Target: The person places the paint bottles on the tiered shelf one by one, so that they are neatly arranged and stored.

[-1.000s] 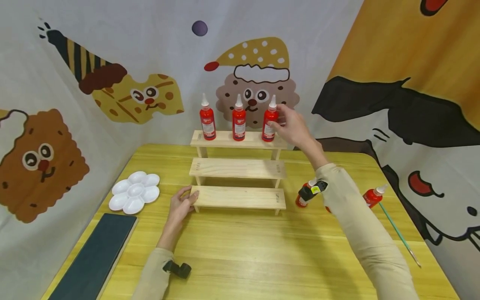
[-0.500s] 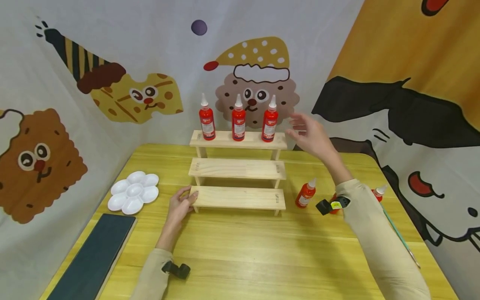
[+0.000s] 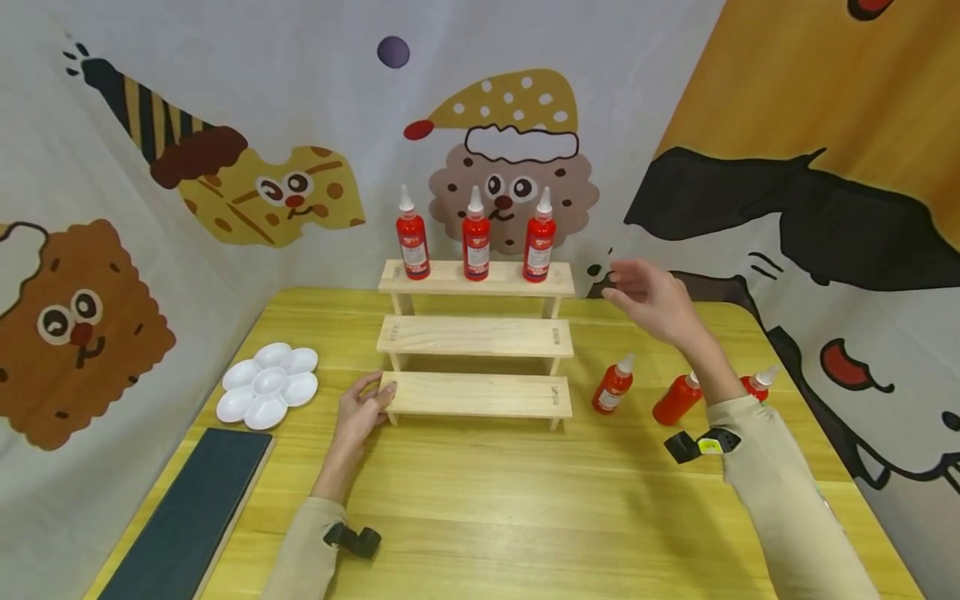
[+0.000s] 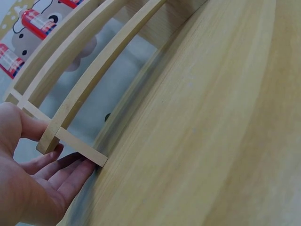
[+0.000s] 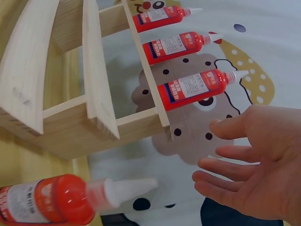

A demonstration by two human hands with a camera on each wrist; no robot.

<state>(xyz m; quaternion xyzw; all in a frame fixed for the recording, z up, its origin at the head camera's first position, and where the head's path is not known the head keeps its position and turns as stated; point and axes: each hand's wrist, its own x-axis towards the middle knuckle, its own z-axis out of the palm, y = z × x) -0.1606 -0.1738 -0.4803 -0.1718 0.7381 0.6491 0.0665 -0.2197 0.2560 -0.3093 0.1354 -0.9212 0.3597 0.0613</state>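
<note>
A three-step wooden display rack point(image 3: 474, 335) stands on the table. My left hand point(image 3: 362, 410) holds the left end of its lowest step; in the left wrist view the thumb point(image 4: 33, 127) lies over the board and the fingers reach to the leg. On the top step three red squeeze bottles with white nozzles stand upright in a row: left bottle point(image 3: 413, 243), middle bottle point(image 3: 476, 242), right bottle point(image 3: 539, 242). My right hand point(image 3: 656, 302) is in the air right of the rack, holding nothing, its fingers loosely spread point(image 5: 225, 168).
Right of the rack are more red bottles: one near it point(image 3: 612, 387), another point(image 3: 677, 400) beyond, and a third point(image 3: 759, 383) partly behind the right forearm. A white flower-shaped palette point(image 3: 270, 383) and a dark flat board point(image 3: 191, 508) lie at left. A printed cloth point(image 3: 300, 67) hangs behind.
My right hand let go of the right bottle on the top step and moved right and down, away from the rack. The left hand stays on the lowest step.
</note>
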